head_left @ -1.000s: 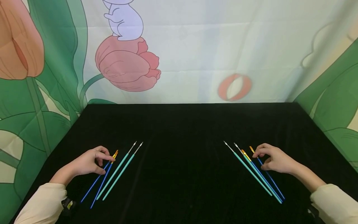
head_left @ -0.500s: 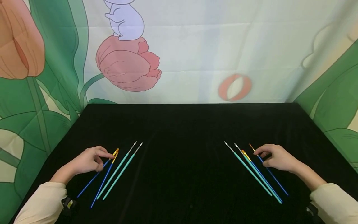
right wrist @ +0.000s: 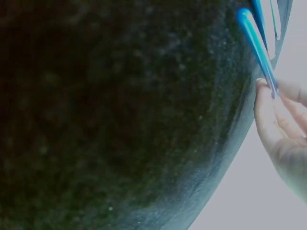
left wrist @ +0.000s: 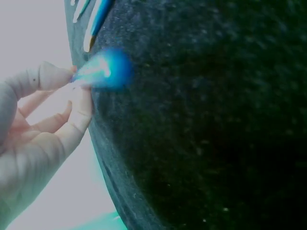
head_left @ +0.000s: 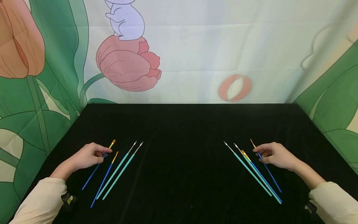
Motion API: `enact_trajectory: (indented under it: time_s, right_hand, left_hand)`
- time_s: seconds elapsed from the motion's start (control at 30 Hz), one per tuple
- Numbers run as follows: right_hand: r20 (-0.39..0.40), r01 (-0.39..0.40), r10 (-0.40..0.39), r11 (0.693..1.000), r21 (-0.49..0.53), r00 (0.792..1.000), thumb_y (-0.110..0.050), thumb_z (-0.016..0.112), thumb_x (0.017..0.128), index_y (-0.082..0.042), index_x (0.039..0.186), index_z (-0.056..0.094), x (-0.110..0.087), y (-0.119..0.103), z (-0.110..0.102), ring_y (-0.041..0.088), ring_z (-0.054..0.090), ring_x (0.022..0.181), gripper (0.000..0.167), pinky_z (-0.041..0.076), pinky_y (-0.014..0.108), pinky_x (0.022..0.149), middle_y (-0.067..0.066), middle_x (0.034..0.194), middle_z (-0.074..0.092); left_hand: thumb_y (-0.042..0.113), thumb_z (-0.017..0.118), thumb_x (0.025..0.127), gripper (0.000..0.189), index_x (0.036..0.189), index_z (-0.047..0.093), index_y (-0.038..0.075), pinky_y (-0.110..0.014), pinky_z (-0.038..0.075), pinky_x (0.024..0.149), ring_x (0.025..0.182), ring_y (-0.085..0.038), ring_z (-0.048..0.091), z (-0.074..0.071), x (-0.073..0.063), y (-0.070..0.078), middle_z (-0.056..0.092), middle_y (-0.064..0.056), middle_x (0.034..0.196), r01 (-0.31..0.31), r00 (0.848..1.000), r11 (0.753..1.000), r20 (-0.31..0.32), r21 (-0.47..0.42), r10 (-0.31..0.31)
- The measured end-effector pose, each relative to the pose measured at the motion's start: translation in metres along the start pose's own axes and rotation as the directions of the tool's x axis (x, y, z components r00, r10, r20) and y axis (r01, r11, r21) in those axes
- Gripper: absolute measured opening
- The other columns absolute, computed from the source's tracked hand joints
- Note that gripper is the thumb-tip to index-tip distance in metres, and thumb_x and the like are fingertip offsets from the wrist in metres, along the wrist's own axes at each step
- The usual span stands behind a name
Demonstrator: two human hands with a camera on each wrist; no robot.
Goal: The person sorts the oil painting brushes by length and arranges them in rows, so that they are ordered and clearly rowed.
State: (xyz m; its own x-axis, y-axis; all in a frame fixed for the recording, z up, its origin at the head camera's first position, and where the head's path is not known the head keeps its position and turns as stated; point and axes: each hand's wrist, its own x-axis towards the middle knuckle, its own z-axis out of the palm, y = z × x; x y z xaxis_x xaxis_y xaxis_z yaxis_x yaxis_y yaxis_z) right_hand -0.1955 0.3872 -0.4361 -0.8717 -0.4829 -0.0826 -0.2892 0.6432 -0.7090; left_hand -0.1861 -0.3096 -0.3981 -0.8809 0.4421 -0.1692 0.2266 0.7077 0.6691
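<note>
In the head view my left hand (head_left: 89, 157) pinches a blue paintbrush (head_left: 90, 178) between thumb and fingers, its orange bristles pointing away from me. The left wrist view has this paintbrush (left wrist: 103, 71) as a bright blur at the fingertips. My right hand (head_left: 277, 156) likewise pinches a thin-tipped blue paintbrush (head_left: 272, 178) near its ferrule; the right wrist view shows the handle end of that paintbrush (right wrist: 256, 45). Beside the left hand lies another blue paintbrush (head_left: 104, 182). To the left of the right hand, a blue paintbrush (head_left: 260, 172) lies against a teal one.
Two teal paintbrushes (head_left: 123, 171) lie slanted side by side right of the left hand's group. On the right side, a teal paintbrush (head_left: 251, 171) lies outermost toward the middle. The black tabletop (head_left: 179, 155) ends at a printed cloth backdrop (head_left: 190, 62).
The left hand's blue paintbrush has come away from its neighbour, shifting forward and slightly left. On the right, the pinched paintbrush has shifted a little forward and its handle end swung left.
</note>
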Motion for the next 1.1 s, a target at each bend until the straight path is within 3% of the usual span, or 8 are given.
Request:
enact_trajectory:
  time_s: [0.13, 0.27, 0.57, 0.83, 1.1]
  right_hand:
    - [-0.010, -0.077, 0.077, 0.996, 0.034, 0.997, 0.005, 0.066, 0.090, 0.021, 0.130, 0.058, -0.002, -0.042, -0.002, 0.015, 0.070, 0.081, 0.044, 0.060, 0.032, 0.067, 0.018, 0.105, 0.068]
    - [-0.034, -0.093, 0.094, 0.995, 0.024, 0.995, 0.006, 0.066, 0.093, 0.023, 0.133, 0.054, 0.000, -0.061, -0.004, 0.017, 0.072, 0.085, 0.045, 0.060, 0.031, 0.069, 0.031, 0.116, 0.066]
    - [-0.099, -0.119, 0.124, 0.991, 0.055, 0.987, 0.007, 0.065, 0.097, 0.021, 0.126, 0.062, 0.009, -0.069, -0.004, 0.015, 0.071, 0.078, 0.032, 0.061, 0.031, 0.071, 0.017, 0.097, 0.076]
    - [-0.129, -0.120, 0.134, 0.987, 0.112, 0.982, 0.009, 0.065, 0.097, 0.024, 0.128, 0.058, 0.016, -0.071, -0.004, 0.014, 0.070, 0.081, 0.035, 0.061, 0.030, 0.073, 0.022, 0.103, 0.073]
    - [-0.145, -0.111, 0.140, 0.975, 0.192, 0.979, 0.013, 0.064, 0.094, 0.027, 0.134, 0.051, 0.019, -0.078, -0.005, 0.008, 0.068, 0.088, 0.044, 0.061, 0.027, 0.076, 0.027, 0.110, 0.069]
  left_hand:
    - [-0.010, 0.064, 0.086, 0.044, 0.128, 0.062, -0.021, -0.028, 0.046, 0.059, 0.067, -0.014, 0.050, -0.001, 0.002, 0.003, 0.064, -0.007, 0.091, -0.013, 0.998, 0.999, -0.061, 0.032, 0.015]
    - [-0.010, 0.065, 0.087, 0.045, 0.131, 0.060, -0.021, -0.027, 0.049, 0.061, 0.075, -0.017, 0.055, -0.002, 0.004, 0.006, 0.065, -0.014, 0.097, -0.028, 0.993, 0.999, -0.116, 0.047, 0.034]
    - [-0.012, 0.061, 0.092, 0.049, 0.139, 0.050, -0.025, -0.029, 0.058, 0.065, 0.077, -0.016, 0.063, 0.002, 0.015, 0.013, 0.061, -0.031, 0.115, -0.078, 0.980, 0.997, -0.184, 0.000, 0.077]
    - [-0.015, 0.058, 0.094, 0.050, 0.141, 0.046, -0.027, -0.031, 0.060, 0.065, 0.078, -0.023, 0.067, 0.003, 0.023, 0.019, 0.058, -0.034, 0.117, -0.099, 0.973, 0.994, -0.215, -0.037, 0.089]
    - [-0.014, 0.060, 0.095, 0.056, 0.145, 0.041, -0.026, -0.028, 0.059, 0.068, 0.093, -0.036, 0.069, 0.001, 0.030, 0.028, 0.053, -0.036, 0.123, -0.121, 0.975, 0.987, -0.201, -0.104, 0.098]
